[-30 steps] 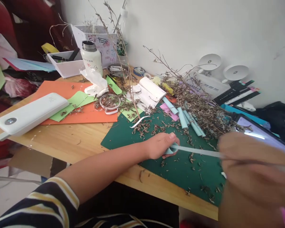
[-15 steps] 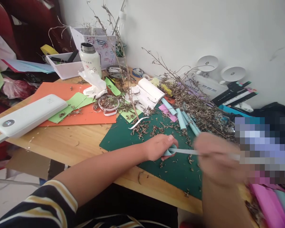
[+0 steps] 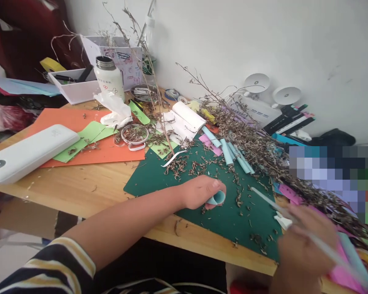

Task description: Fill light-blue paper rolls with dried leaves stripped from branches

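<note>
My left hand (image 3: 200,191) is wrapped round a light blue rolled paper tube (image 3: 218,198), whose round open end faces right. In my right hand (image 3: 309,241), blurred by motion, is a long thin pale stick (image 3: 265,199). Its tip points up and left, apart from the tube. Both hands are over a green mat (image 3: 223,228) strewn with dried leaf bits. Several other blue paper tubes (image 3: 227,152) lie behind my hands, beside a heap of dried twigs (image 3: 248,141).
At left a white power bank (image 3: 33,151) lies by orange paper (image 3: 122,157) and green strips. An open white bottle (image 3: 108,79) stands behind, near a crumpled tissue (image 3: 115,112). Pink paper (image 3: 345,277) lies at the lower right. Tall dry stems rise at the back.
The pale stick has come out of the blue paper tube as my right hand moved right and down. My left hand has stayed nearly in place, still round the tube. The view shifted slightly.
</note>
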The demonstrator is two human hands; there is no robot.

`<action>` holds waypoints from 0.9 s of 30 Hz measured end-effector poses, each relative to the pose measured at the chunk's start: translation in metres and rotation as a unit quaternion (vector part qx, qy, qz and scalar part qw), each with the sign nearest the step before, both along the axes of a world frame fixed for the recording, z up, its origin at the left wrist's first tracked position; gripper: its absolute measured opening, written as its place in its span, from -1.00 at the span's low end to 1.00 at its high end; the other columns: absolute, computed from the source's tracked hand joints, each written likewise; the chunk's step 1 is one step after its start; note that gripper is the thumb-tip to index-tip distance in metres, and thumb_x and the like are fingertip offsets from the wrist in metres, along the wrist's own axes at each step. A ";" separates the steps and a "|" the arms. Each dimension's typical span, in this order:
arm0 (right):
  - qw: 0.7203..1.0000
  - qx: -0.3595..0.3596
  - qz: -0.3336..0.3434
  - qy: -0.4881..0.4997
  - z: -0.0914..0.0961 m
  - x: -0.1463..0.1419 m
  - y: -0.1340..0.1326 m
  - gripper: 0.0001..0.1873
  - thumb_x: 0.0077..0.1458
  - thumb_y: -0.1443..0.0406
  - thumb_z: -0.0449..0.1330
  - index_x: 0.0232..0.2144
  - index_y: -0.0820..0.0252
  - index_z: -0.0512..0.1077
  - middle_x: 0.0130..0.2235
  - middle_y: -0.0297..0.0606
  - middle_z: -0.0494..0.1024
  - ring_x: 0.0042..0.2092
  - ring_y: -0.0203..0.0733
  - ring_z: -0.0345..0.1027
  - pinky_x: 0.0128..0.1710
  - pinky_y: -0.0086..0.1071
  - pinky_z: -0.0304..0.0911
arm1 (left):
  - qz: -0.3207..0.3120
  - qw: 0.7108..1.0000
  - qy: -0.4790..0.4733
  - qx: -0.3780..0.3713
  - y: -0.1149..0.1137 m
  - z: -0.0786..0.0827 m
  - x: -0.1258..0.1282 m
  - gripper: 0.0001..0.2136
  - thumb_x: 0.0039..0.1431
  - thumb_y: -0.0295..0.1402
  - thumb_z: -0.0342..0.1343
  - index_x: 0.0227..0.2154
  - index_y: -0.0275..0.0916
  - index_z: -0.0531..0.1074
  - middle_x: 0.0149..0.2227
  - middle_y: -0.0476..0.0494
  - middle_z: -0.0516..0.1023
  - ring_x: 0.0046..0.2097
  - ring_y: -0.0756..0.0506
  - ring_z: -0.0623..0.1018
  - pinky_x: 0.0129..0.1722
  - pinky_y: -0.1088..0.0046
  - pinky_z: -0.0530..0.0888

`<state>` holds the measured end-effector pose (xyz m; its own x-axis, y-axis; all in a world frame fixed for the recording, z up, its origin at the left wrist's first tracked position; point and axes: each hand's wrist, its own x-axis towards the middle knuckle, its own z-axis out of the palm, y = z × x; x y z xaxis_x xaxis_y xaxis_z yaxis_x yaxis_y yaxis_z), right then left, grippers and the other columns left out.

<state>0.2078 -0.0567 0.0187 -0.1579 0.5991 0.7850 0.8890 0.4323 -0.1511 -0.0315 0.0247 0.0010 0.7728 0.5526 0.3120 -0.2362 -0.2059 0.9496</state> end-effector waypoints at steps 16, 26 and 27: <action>0.917 -0.290 -0.198 -0.190 -0.044 -0.015 0.009 -0.54 0.02 0.46 -0.15 -0.04 0.11 0.28 -0.02 -0.14 0.36 -0.09 -0.01 0.31 -0.41 -0.23 0.31 | 0.013 0.996 -0.024 0.084 -0.007 0.022 -0.009 -0.39 -0.10 0.22 -0.34 -0.67 -0.21 0.35 -0.65 -0.22 0.33 -0.57 -0.08 0.31 -0.51 0.40 0.24; 0.969 -0.209 0.052 -0.121 -0.013 -0.063 -0.008 -0.46 0.04 0.20 0.05 0.08 0.09 0.05 0.02 -0.09 0.29 0.04 -0.01 0.16 -0.08 -0.11 0.19 | 0.140 0.806 -0.183 -0.545 0.014 0.029 -0.003 -0.38 -0.07 0.21 -0.48 -0.49 -0.24 0.24 -0.75 0.06 0.16 -0.72 0.03 0.21 -0.70 0.48 0.30; 0.967 -0.215 0.069 -0.121 -0.010 -0.071 -0.008 -0.41 0.03 0.17 0.06 0.10 0.09 0.01 0.04 -0.08 0.26 0.05 -0.01 0.13 -0.07 -0.10 0.17 | 0.146 0.794 -0.173 -0.564 0.016 0.029 -0.003 -0.41 -0.06 0.20 -0.45 -0.48 -0.23 0.22 -0.74 0.07 0.15 -0.72 0.04 0.21 -0.71 0.49 0.30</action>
